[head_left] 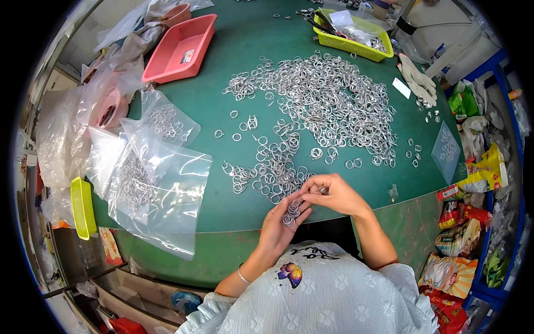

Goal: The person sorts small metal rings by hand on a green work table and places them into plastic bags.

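My left hand (276,224) is cupped at the table's near edge, with several silver metal rings (290,213) lying in its palm and fingers. Over it, the thumb and forefinger of my right hand (332,193) come together by the left fingertips. A small metal piece (324,190), seemingly a ring, shows in the curled fingers of that hand. Just beyond both hands lies a small heap of rings (276,161). A much larger pile of them (334,100) spreads behind it to the right. What exactly the right fingertips pinch is too small to make out.
Clear plastic bags with rings (136,186) lie at the left by a yellow-green basket (83,209). A pink tray (181,49) stands far left, a yellow bin (353,42) far right near white gloves (417,80). Another small bag (445,151) rests at the right edge.
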